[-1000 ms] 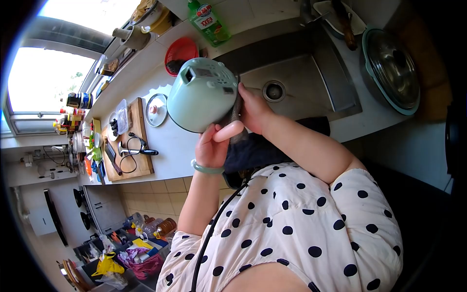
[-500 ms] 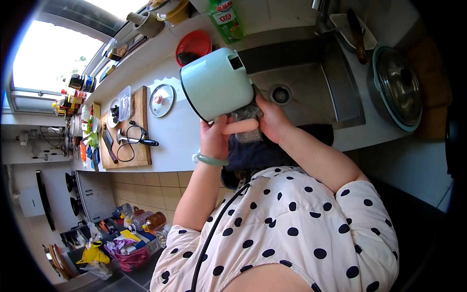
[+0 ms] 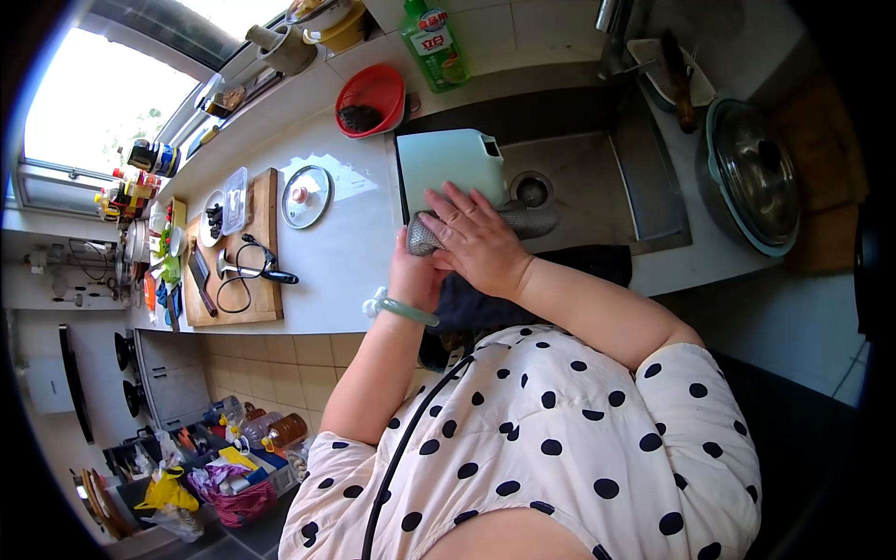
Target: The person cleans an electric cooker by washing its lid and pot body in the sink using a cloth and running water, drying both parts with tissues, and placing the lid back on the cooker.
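Observation:
A mint-green pot (image 3: 443,159) lies tilted on its side over the sink's left edge, its dark-rimmed end facing left. My left hand (image 3: 415,280) is closed at the pot's near lower side, supporting it; its fingers are partly hidden. With its fingers stretched across it, my right hand (image 3: 483,245) presses a grey mesh cloth (image 3: 534,222) against the near side of the pot. One end of the cloth bulges out between my hands, and the other trails toward the drain. The pot's pinkish handle is hidden now.
The steel sink (image 3: 583,177) is beneath and right of the pot. Behind stand a red basket (image 3: 373,84) and a green detergent bottle (image 3: 434,51). Leftward are a glass lid (image 3: 313,207) and a cutting board (image 3: 264,201). A lidded pot (image 3: 756,173) stands at right.
The pot has moved down and right, lower over the sink edge. My right hand has shifted left onto the pot's near side with the cloth, covering the pinkish handle.

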Demonstrator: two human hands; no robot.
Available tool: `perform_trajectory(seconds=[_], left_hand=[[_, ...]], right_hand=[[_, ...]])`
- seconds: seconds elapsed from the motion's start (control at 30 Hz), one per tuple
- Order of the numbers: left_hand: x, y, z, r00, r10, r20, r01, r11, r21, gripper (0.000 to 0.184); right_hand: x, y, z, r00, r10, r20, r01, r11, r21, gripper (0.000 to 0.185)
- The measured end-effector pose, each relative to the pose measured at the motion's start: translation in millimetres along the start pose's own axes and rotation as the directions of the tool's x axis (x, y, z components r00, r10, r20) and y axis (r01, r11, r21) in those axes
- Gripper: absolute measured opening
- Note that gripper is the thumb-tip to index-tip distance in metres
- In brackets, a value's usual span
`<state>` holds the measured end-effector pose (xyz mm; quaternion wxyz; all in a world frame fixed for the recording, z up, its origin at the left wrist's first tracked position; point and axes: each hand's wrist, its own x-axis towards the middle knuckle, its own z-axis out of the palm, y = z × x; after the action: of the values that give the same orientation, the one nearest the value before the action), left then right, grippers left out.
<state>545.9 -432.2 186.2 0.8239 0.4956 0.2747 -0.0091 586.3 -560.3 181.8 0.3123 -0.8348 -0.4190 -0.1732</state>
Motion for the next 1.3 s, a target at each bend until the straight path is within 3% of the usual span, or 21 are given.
perform_trajectory(seconds=[0.2, 0.3, 0.33, 0.43, 0.47, 0.57, 0.6, 0.7, 0.77, 0.83, 0.87, 0.9, 0.93, 1.03, 1.07, 1.17, 1.2, 1.23, 1.3], left_hand=[[-2.0, 19.3, 2.2, 0.997, 0.072, 0.006, -0.072, 0.989, 0.130, 0.031], [9.6, 12.9, -11.7, 0.983, 0.133, 0.126, -0.168, 0.924, 0.343, 0.036], [8.9, 10.4, -7.7, 0.981, 0.157, 0.116, -0.183, 0.947, 0.265, 0.029], [12.1, 7.5, -2.8, 0.994, 0.062, 0.086, -0.081, 0.969, 0.233, 0.028], [9.6, 10.1, 2.3, 0.999, 0.017, 0.049, -0.029, 0.967, 0.255, 0.029], [27.0, -3.8, -6.6, 0.993, 0.020, 0.115, -0.059, 0.937, 0.345, 0.037], [29.3, -2.7, -7.2, 0.990, -0.004, 0.138, -0.050, 0.921, 0.386, 0.036], [19.2, 7.4, -1.0, 0.979, -0.090, 0.183, 0.017, 0.931, 0.365, 0.040], [13.3, 30.2, -5.1, 0.926, -0.288, 0.242, 0.176, 0.901, 0.398, 0.053], [3.6, 60.3, -9.5, 0.874, -0.374, 0.309, 0.164, 0.827, 0.538, 0.050], [5.8, 65.9, -14.7, 0.921, -0.172, 0.349, -0.168, 0.633, 0.756, 0.047], [7.3, 70.0, -19.8, 0.894, 0.013, 0.449, -0.432, 0.295, 0.852, 0.044], [7.1, 71.0, -21.9, 0.798, 0.147, 0.584, -0.573, -0.114, 0.812, 0.042], [15.1, 75.6, -12.2, 0.531, 0.146, 0.835, -0.730, -0.423, 0.538, 0.036], [27.1, 70.2, -12.2, 0.354, 0.140, 0.925, -0.808, -0.452, 0.378, 0.031], [26.4, 61.4, -9.1, 0.763, -0.096, 0.640, -0.644, -0.203, 0.738, 0.029], [28.6, 55.1, -11.3, 0.662, 0.041, 0.748, -0.731, -0.184, 0.657, 0.031], [29.5, 51.8, -12.3, 0.701, 0.033, 0.712, -0.699, -0.167, 0.695, 0.030], [26.5, 45.2, -5.8, 0.772, 0.013, 0.636, -0.629, -0.129, 0.767, 0.028]], right_hand=[[16.6, 6.6, -9.9, 0.984, -0.040, -0.175, 0.061, 0.992, 0.114, 0.045], [23.7, 12.3, -18.8, 0.994, -0.032, -0.106, 0.049, 0.985, 0.166, 0.040], [27.4, 16.5, -15.7, 0.989, -0.095, -0.115, 0.108, 0.988, 0.111, 0.039], [37.7, 19.2, -21.8, 0.990, -0.063, 0.122, 0.056, 0.997, 0.056, 0.039], [41.9, 20.7, -20.7, 0.990, -0.081, 0.118, 0.075, 0.996, 0.055, 0.031], [55.1, 30.0, -23.5, 0.889, -0.104, 0.446, 0.128, 0.991, -0.024, 0.019], [57.6, 34.6, -23.1, 0.873, -0.085, 0.481, 0.105, 0.994, -0.015, 0.011], [62.5, 46.2, -28.7, 0.817, -0.020, 0.576, 0.047, 0.998, -0.033, 0.011], [56.2, 65.6, -34.7, 0.825, 0.002, 0.566, -0.041, 0.998, 0.055, 0.011], [55.1, 73.2, -45.2, 0.812, 0.036, 0.583, -0.120, 0.987, 0.106, 0.013], [55.5, 74.7, -49.2, 0.814, 0.023, 0.580, -0.124, 0.983, 0.135, 0.014], [55.2, 74.8, -52.2, 0.815, 0.010, 0.579, -0.130, 0.977, 0.167, 0.015], [55.1, 73.8, -54.5, 0.814, -0.009, 0.581, -0.134, 0.970, 0.202, 0.015], [62.2, 69.3, -61.8, 0.751, -0.065, 0.657, -0.141, 0.957, 0.255, 0.021], [61.5, 69.7, -61.4, 0.750, -0.067, 0.658, -0.145, 0.954, 0.263, 0.022], [55.0, 72.1, -58.4, 0.771, -0.064, 0.634, -0.179, 0.933, 0.312, 0.022], [51.4, 72.7, -58.4, 0.795, -0.058, 0.603, -0.198, 0.916, 0.349, 0.022], [47.6, 73.7, -57.8, 0.819, -0.050, 0.571, -0.215, 0.897, 0.387, 0.022], [35.7, 76.8, -48.8, 0.962, 0.017, 0.274, -0.121, 0.922, 0.369, 0.022]])
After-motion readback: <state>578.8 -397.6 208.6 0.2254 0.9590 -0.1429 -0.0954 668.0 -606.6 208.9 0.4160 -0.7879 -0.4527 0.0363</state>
